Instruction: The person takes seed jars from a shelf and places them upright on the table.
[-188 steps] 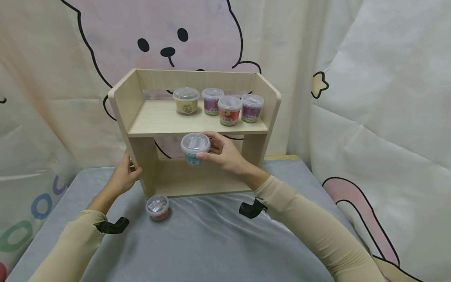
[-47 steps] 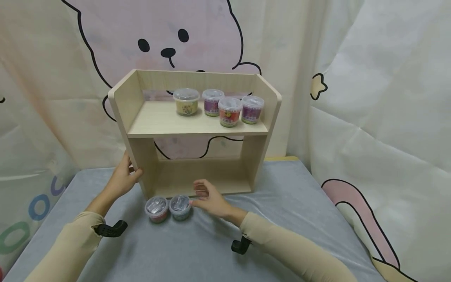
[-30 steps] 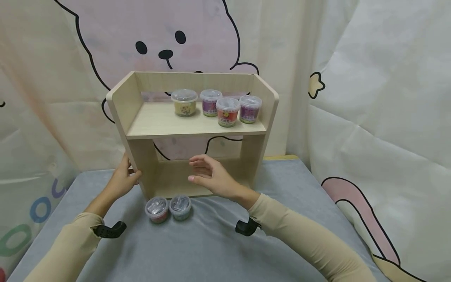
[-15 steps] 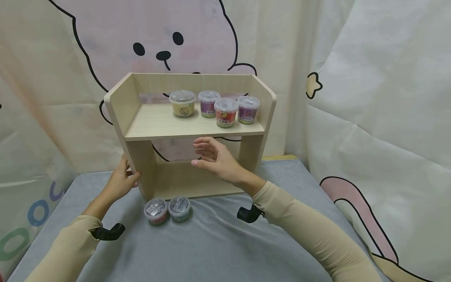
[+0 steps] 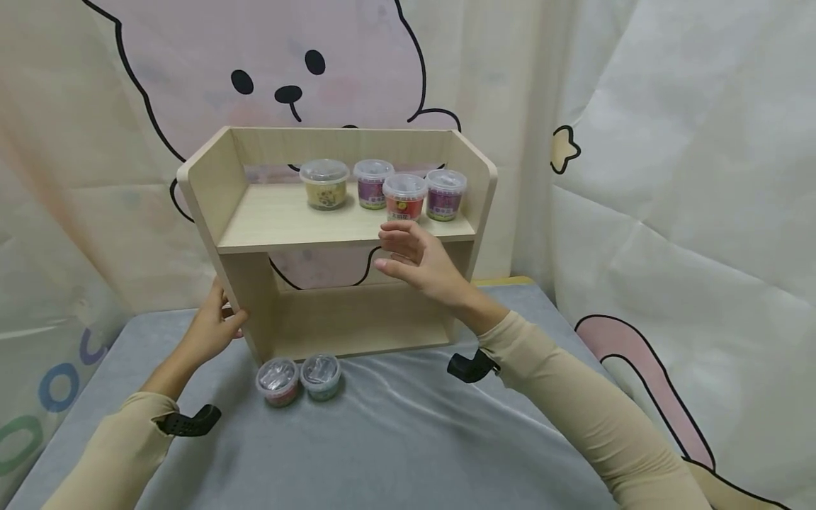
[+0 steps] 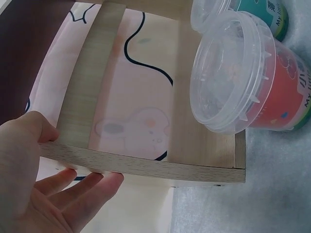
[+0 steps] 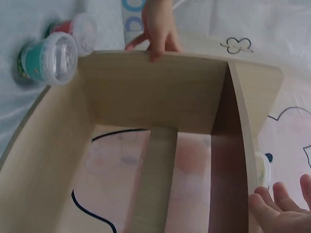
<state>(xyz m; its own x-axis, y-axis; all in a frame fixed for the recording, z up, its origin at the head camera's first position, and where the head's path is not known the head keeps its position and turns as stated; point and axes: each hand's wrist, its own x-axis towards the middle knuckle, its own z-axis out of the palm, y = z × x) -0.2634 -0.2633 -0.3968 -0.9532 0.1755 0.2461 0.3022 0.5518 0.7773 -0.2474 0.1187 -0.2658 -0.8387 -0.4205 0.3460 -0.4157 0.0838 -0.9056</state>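
A two-tier wooden shelf stands on the cloth. My left hand grips its left side panel; in the left wrist view the thumb lies over one side of the board and the fingers of the left hand lie under the other. My right hand is raised at the upper board's front edge, fingers loosely bent and holding nothing, just below a red-labelled plastic tub whose base it partly hides. Beside that tub are two purple-labelled tubs and a wider yellow tub.
Two clear-lidded tubs, one red and one teal, sit side by side on the grey-blue cloth before the shelf's lower left corner. A printed curtain hangs close behind.
The teal tub went from my right hand onto the cloth beside the red one. The right hand then let go and rose to the upper board. The left hand keeps its grip.
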